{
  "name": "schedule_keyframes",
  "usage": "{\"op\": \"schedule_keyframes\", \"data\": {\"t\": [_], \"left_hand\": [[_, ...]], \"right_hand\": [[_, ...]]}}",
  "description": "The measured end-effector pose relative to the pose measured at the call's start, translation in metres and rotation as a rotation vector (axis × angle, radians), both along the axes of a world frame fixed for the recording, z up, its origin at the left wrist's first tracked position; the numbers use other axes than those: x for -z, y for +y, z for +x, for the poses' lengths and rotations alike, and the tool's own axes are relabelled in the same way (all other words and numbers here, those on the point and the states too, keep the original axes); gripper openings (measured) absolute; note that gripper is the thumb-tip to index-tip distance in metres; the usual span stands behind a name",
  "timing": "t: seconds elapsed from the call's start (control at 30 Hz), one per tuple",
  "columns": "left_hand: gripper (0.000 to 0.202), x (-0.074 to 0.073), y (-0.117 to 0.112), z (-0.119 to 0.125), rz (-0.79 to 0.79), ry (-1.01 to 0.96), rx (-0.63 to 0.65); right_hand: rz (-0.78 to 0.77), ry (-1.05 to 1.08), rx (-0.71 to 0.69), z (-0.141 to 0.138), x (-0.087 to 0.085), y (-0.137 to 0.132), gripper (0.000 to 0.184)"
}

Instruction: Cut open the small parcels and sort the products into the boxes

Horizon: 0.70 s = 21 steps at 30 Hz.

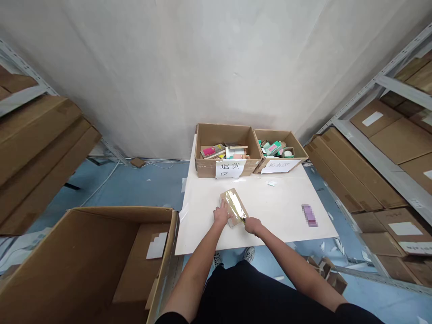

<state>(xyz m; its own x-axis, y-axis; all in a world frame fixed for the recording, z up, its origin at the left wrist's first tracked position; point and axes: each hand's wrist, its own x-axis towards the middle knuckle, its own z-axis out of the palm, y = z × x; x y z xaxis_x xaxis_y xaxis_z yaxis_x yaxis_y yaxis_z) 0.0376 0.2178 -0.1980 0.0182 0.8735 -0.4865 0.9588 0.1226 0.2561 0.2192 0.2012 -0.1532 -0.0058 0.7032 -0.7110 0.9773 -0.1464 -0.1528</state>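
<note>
A small taped cardboard box point(238, 201) lies at a slant on the white table, with shiny clear tape along its top. My left hand point(222, 214) grips its left side, fingers over the edge and thumb at the near end. My right hand point(253, 225) is closed around a box cutter point(243, 220), dark with a little yellow showing. The cutter's tip is at the near right end of the box, by the tape; most of its handle is hidden in my fist.
Two open cartons, a larger one point(205, 169) and a smaller one point(297, 158), hold small packages at the table's back. A purple item point(309, 215), pixelated, lies right. A big open carton point(118, 209) stands left. Shelves with boxes point(384, 130) flank the table point(283, 202).
</note>
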Motion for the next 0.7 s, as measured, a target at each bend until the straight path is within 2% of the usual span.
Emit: {"op": "schedule_keyframes", "data": {"t": [0.1, 0.2, 0.33, 0.47, 0.57, 0.7], "left_hand": [[0.091, -0.006, 0.001, 0.006, -0.013, 0.035, 0.028], [0.087, -0.007, -0.004, 0.011, 0.006, 0.064, 0.047], [0.082, 0.001, -0.021, 0.015, 0.059, 0.107, 0.025], [0.076, 0.002, -0.023, 0.013, 0.087, 0.103, 0.018], [0.076, -0.004, -0.010, 0.014, 0.060, 0.025, 0.082], [0.077, -0.005, 0.000, 0.030, -0.018, -0.038, 0.082]], "right_hand": [[-0.091, -0.038, -0.075, 0.017, -0.014, -0.016, 0.010], [-0.040, -0.011, -0.038, 0.026, -0.020, -0.024, 0.019], [0.191, -0.020, 0.097, 0.035, -0.012, -0.045, 0.031], [0.294, 0.002, 0.235, 0.046, 0.003, -0.059, 0.035], [0.318, 0.057, 0.309, 0.050, 0.015, -0.046, 0.040], [0.290, 0.152, 0.455, 0.048, 0.032, -0.003, 0.046]]}}
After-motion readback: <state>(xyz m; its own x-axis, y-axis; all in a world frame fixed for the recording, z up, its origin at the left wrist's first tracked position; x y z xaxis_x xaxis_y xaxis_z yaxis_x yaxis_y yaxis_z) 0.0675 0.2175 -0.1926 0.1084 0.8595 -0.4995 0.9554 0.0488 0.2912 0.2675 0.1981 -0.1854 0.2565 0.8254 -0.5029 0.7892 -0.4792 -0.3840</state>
